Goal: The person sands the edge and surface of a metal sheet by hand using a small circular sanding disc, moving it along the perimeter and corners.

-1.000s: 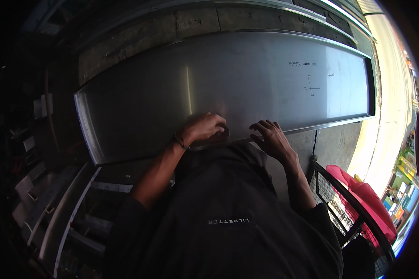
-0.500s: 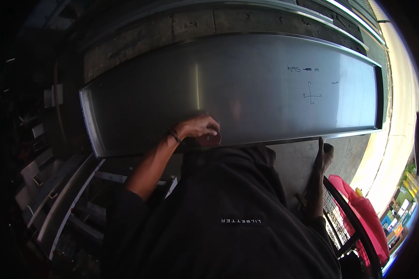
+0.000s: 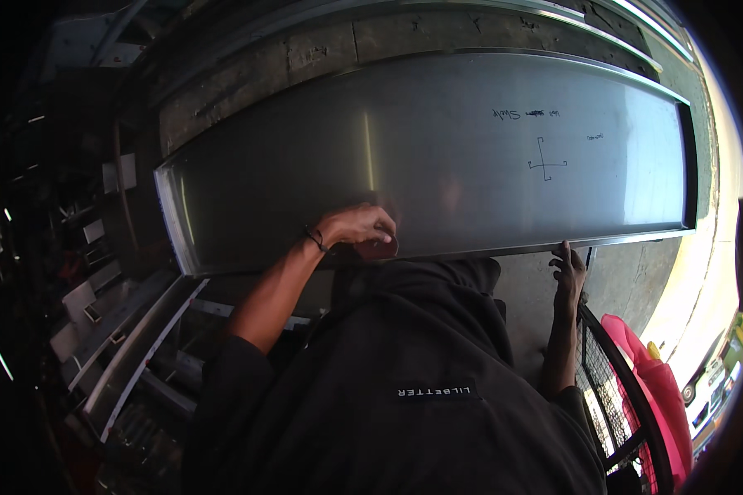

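Note:
A long, shallow metal tray-like panel (image 3: pixel 437 157) with upturned edges lies in front of me. Thin dark pen lines and handwriting mark its right part. At the near edge, left of the middle, my left hand (image 3: pixel 359 224) is closed on a thin, dark red disc (image 3: pixel 381 248) that looks like a sanding disc, pressed against the metal. A dark band circles that wrist. Farther right, my right hand (image 3: pixel 568 271) has its fingers apart, one fingertip touching the panel's near rim from outside. Nothing shows in its grasp.
Long metal strips (image 3: pixel 545 10) lie beyond the panel's far edge. A black mesh-sided frame (image 3: pixel 627 388) stands at my right, with a pink-red cloth or bag (image 3: pixel 656 396) against it. Metal lengths and dark racks (image 3: pixel 144 355) fill the left.
The view has shifted slightly, so the panel appears farther right. My right hand's fingers have spread from a more curled pose at the rim. My left hand still holds the disc near the same place.

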